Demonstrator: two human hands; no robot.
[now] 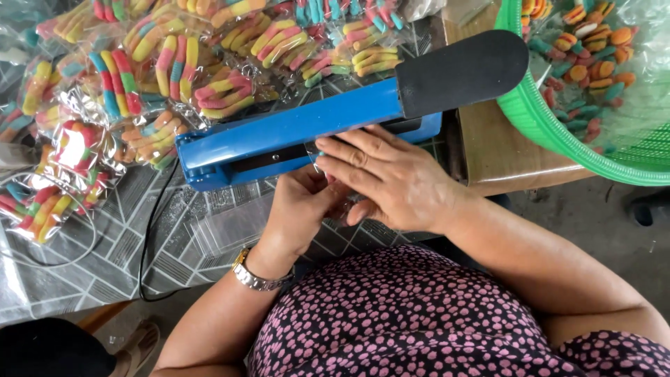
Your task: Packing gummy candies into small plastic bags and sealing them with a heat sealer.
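two hands at the blue heat sealer

while the blue heat sealer (293, 132) lies slantwise across the middle of the frame, its black handle (460, 70) pointing to the upper right, both hands meet just below its bar. the right hand (387, 178) lies flat with fingers stretched out, their tips touching the sealer's front edge at centre frame. the left hand (300, 209) sits just under and left of it, fingers curled, pinching a small clear plastic bag (317, 157) whose top edge lies at the sealer's jaw; most of the bag is hidden by the hands, and whether the right hand grips it or only presses on it cannot be told. a metal wristwatch (255, 276) circles the left wrist, lower centre.

sealed clear packets of striped gummy candy (174, 63) crowd the upper left of the frame, on a tabletop (174, 244) covered in grey geometric-patterned cloth. a black cord (150, 230) runs down from the sealer's left end. a green plastic basket (558, 119) at the upper right holds loose gummy candies under clear film, resting on a wooden surface (495, 146).
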